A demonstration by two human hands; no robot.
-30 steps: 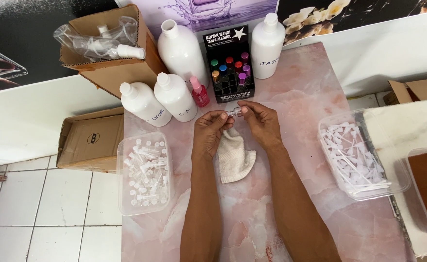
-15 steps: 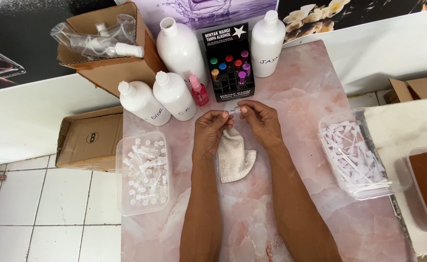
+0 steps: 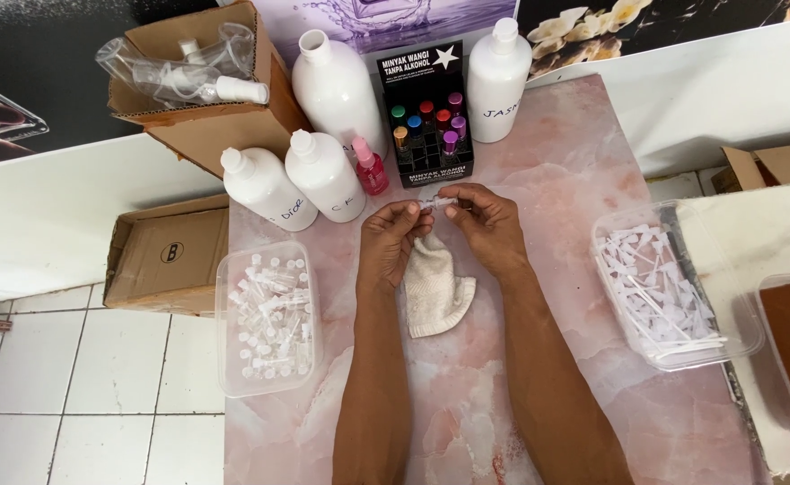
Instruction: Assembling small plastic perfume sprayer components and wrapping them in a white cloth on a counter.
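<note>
- Your left hand (image 3: 393, 235) and right hand (image 3: 485, 222) pinch 1 small clear vial (image 3: 430, 205) between closed fingertips, above the table's (image 3: 592, 135) middle, toward its far edge.
- A nubby white cloth (image 3: 434, 286) lies crumpled beneath, touching both wrists.
- The table is glossy pink marble.
- 1 clear plastic tub (image 3: 266, 316) of vials sits at the left edge.
</note>
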